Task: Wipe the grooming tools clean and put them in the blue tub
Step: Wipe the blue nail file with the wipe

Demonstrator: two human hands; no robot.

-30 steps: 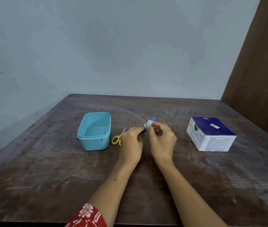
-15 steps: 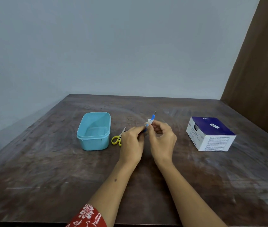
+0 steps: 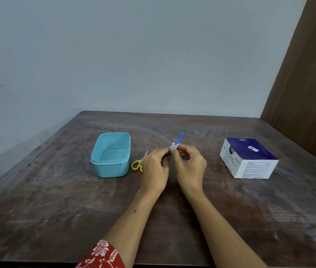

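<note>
- Blue plastic with a thin dark metal tip: one slender grooming tool [image 3: 179, 137] is held above the middle of the tabletop, tilted so the tip points up and toward the far edge.
- One small white wipe [image 3: 173, 147] is folded round the tool's lower shaft, pinched there by the right hand [image 3: 190, 168], whose thumb and forefinger press together on it while the other fingers curl.
- The left hand [image 3: 154, 171] meets the tool's lower end with its fingertips closed on it; that end is hidden behind the fingers.
- One pair of small scissors with yellow plastic loops and pale blades [image 3: 138, 163] lies flat on the tabletop just left of the left hand, which covers part of it.
- One light blue plastic tub [image 3: 111, 154], rectangular with rounded corners and a lipped rim, stands just left of the scissors, toward the left edge; nothing shows inside.
- One cardboard box [image 3: 249, 157], dark blue on top with white printed sides, sits well apart toward the right edge.
- The dark brown wooden table [image 3: 56, 209] is worn, with pale scuffed streaks.
- A red sleeve with white flowers [image 3: 102, 255] shows at the near edge.
</note>
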